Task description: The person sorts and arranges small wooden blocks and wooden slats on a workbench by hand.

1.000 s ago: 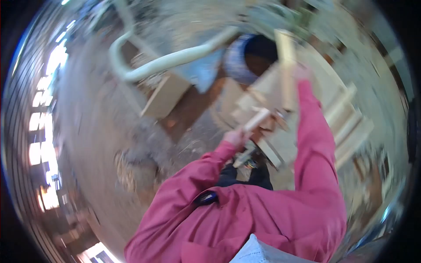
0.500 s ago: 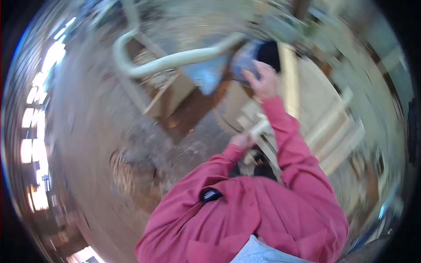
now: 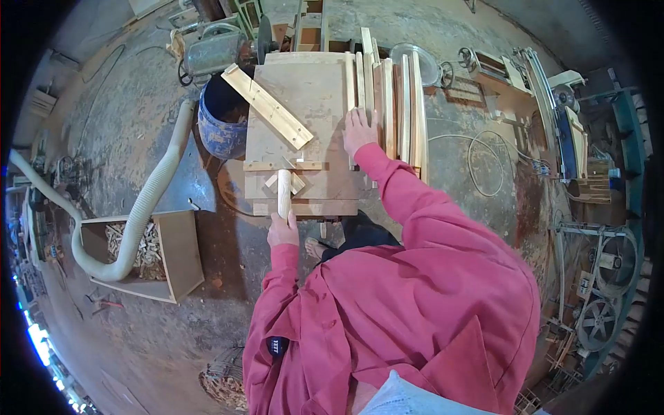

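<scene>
**Left hand on a wooden handle, right hand flat on the slats**

Nearest to me, lower centre of the frame, I see the red jacket (image 3: 415, 304); a small dark patch (image 3: 277, 346) on its sleeve carries writing too small for me to read. Above it, my left hand (image 3: 282, 232) is closed around the near end of a round wooden handle (image 3: 284, 194), which lies over the front edge of the worktop (image 3: 304, 104). My right hand (image 3: 360, 131) lies open, palm down, on the worktop's right edge, touching the row of wooden slats (image 3: 398, 104). A loose batten (image 3: 266, 106) lies diagonally across the worktop's upper left. Left of it stands a blue drum (image 3: 220, 131). A pale hose (image 3: 142, 207) curves to a box of offcuts (image 3: 145, 252) at mid-left.
</scene>
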